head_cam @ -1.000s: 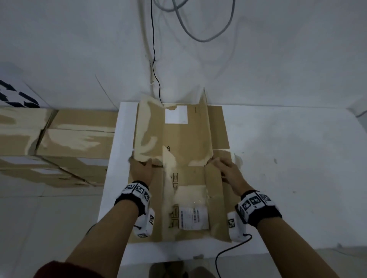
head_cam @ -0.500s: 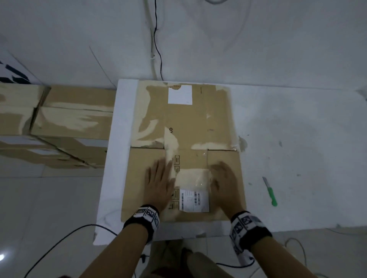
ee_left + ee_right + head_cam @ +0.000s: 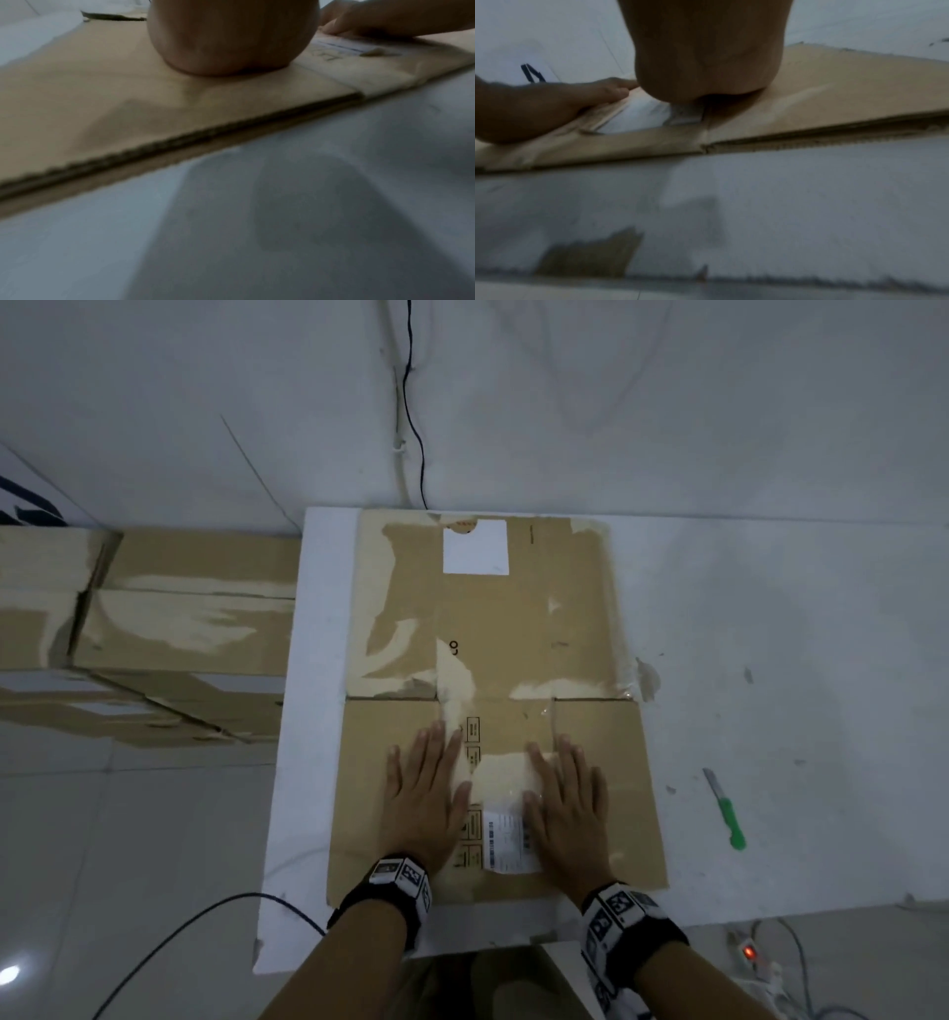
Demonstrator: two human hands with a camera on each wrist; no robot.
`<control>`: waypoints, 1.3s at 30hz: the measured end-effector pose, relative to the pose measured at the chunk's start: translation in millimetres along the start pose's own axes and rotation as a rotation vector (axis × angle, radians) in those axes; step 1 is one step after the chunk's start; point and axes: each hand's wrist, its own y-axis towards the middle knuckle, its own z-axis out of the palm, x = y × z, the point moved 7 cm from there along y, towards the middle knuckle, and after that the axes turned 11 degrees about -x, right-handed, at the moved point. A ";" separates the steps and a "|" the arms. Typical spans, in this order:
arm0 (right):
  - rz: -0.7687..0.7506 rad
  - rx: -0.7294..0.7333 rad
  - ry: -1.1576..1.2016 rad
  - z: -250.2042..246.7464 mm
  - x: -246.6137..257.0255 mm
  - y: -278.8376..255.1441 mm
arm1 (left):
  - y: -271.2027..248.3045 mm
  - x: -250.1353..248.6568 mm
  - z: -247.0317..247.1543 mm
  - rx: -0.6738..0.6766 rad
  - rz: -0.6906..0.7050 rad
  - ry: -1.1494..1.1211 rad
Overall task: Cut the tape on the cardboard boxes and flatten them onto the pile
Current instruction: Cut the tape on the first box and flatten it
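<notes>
A brown cardboard box (image 3: pixel 493 629) lies flattened on the white table (image 3: pixel 770 660), with a white label at its far end and a shipping label (image 3: pixel 506 845) near me. My left hand (image 3: pixel 423 793) presses flat on the near half, fingers straight. My right hand (image 3: pixel 565 801) presses flat beside it, fingers straight, its palm partly over the shipping label. In the left wrist view the heel of my left hand (image 3: pixel 231 36) bears on the cardboard (image 3: pixel 128 97). In the right wrist view the heel of my right hand (image 3: pixel 706 50) bears on the cardboard (image 3: pixel 834 97).
A green-handled knife (image 3: pixel 726 809) lies on the table to the right of the box. A pile of flattened cardboard boxes (image 3: pixel 154 629) sits on the floor to the left of the table. Cables run along the floor near me and a black cable (image 3: pixel 411 403) hangs down the wall.
A second ago both hands held the box's standing side flaps at mid-length. The flaps have gone down flat and both hands have moved onto the near half, pressing it.
</notes>
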 end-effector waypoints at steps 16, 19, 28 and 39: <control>-0.059 -0.058 0.024 23.1 12.6 161.2 | 144.2 20.9 5.6 -0.030 -0.002 -0.009; -0.058 -0.086 -0.004 24.7 12.1 161.8 | 146.1 19.2 6.0 -0.059 0.000 0.027; -0.019 -0.056 0.069 21.1 15.7 173.4 | 177.0 8.4 6.1 -0.138 0.067 -0.039; -0.003 0.017 0.007 33.6 7.6 348.9 | 328.6 50.7 14.6 0.027 -0.038 0.046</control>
